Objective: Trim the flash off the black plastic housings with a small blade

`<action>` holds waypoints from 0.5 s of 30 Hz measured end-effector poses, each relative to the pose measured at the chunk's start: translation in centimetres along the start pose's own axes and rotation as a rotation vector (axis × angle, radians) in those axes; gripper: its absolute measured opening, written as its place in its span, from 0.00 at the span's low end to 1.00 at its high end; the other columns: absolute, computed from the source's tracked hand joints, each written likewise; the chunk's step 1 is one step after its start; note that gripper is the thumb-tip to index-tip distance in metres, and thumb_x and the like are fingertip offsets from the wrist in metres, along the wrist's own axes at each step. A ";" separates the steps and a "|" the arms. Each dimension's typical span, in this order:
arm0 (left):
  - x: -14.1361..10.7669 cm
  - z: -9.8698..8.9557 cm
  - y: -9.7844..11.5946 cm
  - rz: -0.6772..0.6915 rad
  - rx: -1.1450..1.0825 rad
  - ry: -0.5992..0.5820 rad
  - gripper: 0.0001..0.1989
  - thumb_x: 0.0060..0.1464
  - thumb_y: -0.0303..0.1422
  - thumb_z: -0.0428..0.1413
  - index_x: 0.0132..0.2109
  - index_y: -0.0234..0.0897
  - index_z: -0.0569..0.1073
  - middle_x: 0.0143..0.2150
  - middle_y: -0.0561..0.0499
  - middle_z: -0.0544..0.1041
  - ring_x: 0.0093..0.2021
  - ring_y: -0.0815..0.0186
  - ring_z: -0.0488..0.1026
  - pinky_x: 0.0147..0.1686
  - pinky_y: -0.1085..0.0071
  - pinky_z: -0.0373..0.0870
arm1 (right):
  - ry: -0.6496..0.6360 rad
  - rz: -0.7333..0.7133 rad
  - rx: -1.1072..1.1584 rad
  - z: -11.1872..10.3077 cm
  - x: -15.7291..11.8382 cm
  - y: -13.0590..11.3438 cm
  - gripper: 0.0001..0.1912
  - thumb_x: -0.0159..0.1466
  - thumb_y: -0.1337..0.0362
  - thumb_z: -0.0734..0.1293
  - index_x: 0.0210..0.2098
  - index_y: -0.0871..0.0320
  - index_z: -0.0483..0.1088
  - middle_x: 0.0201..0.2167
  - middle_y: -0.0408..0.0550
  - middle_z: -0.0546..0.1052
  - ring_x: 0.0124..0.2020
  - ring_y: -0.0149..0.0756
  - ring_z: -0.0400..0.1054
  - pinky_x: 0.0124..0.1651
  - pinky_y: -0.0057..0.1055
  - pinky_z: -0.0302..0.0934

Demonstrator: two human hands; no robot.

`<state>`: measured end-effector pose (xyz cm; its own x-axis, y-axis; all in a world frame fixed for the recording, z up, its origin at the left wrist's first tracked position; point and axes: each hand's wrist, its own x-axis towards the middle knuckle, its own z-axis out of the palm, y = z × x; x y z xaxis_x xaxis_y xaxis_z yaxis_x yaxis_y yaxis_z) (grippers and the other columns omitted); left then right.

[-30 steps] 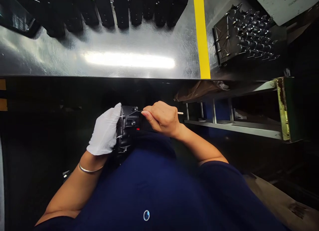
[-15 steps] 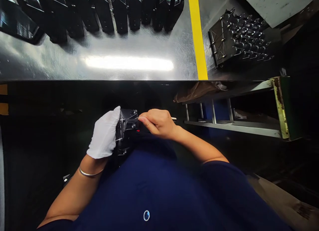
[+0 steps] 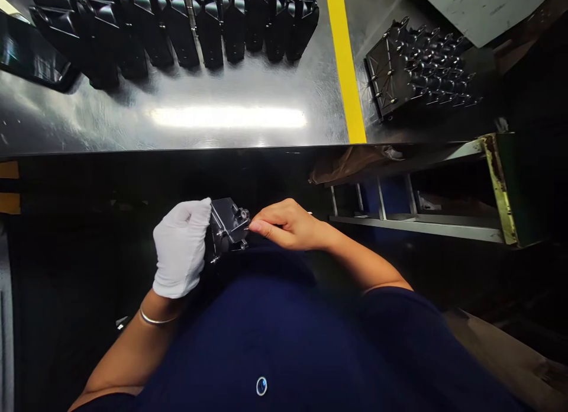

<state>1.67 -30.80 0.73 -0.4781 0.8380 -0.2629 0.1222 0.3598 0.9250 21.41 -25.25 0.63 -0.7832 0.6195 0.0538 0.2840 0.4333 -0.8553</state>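
Note:
My left hand [image 3: 181, 249], in a white glove, is closed on a black molded part [image 3: 228, 219] held in front of my body, below the table edge. The part has ribs and round bosses facing right. My bare right hand [image 3: 288, 224] pinches a thin, light-coloured stick [image 3: 310, 213], whose rear end shows behind the knuckles. Its fingertips are right beside the bosses; the tip of the stick is too small to make out clearly.
A metal table [image 3: 177, 128] spans the top, with a row of black parts [image 3: 208, 33], a yellow stripe [image 3: 346, 63] and a stack of similar parts [image 3: 417, 68]. A metal rack [image 3: 421, 228] stands at the right, near a brown bag [image 3: 350, 163].
The black part has been turned in my left hand, so its bosses sit at a different angle. My right hand has shifted slightly, with its fingertips a little lower.

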 end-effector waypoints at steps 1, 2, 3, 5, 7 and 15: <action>0.0 0.1 -0.2 0.025 0.006 0.012 0.14 0.52 0.44 0.61 0.29 0.38 0.77 0.26 0.53 0.75 0.28 0.67 0.69 0.29 0.71 0.68 | -0.015 0.007 0.038 -0.2 0.0 0.0 0.24 0.73 0.56 0.57 0.26 0.61 0.70 0.23 0.45 0.73 0.25 0.26 0.66 0.32 0.24 0.59; -0.1 0.1 -0.4 0.047 0.016 0.023 0.14 0.52 0.44 0.61 0.29 0.37 0.77 0.26 0.53 0.75 0.27 0.67 0.69 0.29 0.71 0.68 | -0.034 0.008 0.087 -0.5 -0.1 0.1 0.24 0.73 0.55 0.57 0.26 0.62 0.70 0.23 0.46 0.73 0.25 0.25 0.66 0.31 0.24 0.59; -0.1 0.2 -0.5 0.069 0.026 0.031 0.14 0.52 0.44 0.61 0.28 0.37 0.77 0.25 0.53 0.75 0.27 0.67 0.69 0.28 0.71 0.68 | -0.065 -0.003 0.149 -0.7 -0.1 0.1 0.25 0.73 0.54 0.58 0.26 0.62 0.70 0.24 0.46 0.74 0.25 0.25 0.66 0.31 0.23 0.59; -0.1 0.3 -0.8 0.112 0.040 0.045 0.15 0.52 0.44 0.61 0.28 0.37 0.76 0.23 0.54 0.74 0.25 0.68 0.68 0.26 0.72 0.66 | -0.137 -0.056 0.278 -1.2 -0.2 0.1 0.26 0.73 0.51 0.58 0.29 0.63 0.72 0.24 0.47 0.75 0.26 0.26 0.68 0.31 0.23 0.60; -0.1 0.4 -0.8 0.152 0.045 0.058 0.15 0.52 0.44 0.61 0.27 0.37 0.76 0.23 0.55 0.73 0.24 0.68 0.68 0.25 0.72 0.66 | -0.147 -0.114 0.316 -1.4 -0.2 -0.1 0.27 0.73 0.49 0.55 0.31 0.63 0.72 0.25 0.48 0.75 0.26 0.26 0.68 0.31 0.23 0.60; 0.1 0.9 -0.6 0.093 0.074 0.046 0.16 0.53 0.46 0.59 0.28 0.38 0.74 0.24 0.55 0.73 0.26 0.68 0.67 0.28 0.72 0.66 | 0.128 -0.299 -0.316 0.2 0.1 0.9 0.31 0.68 0.41 0.60 0.19 0.57 0.59 0.17 0.40 0.61 0.21 0.27 0.57 0.25 0.29 0.45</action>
<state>2.36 -30.62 -0.13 -0.5013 0.8498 -0.1628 0.2304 0.3124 0.9216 21.44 -24.93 -0.27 -0.7873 0.5044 0.3546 0.2268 0.7717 -0.5942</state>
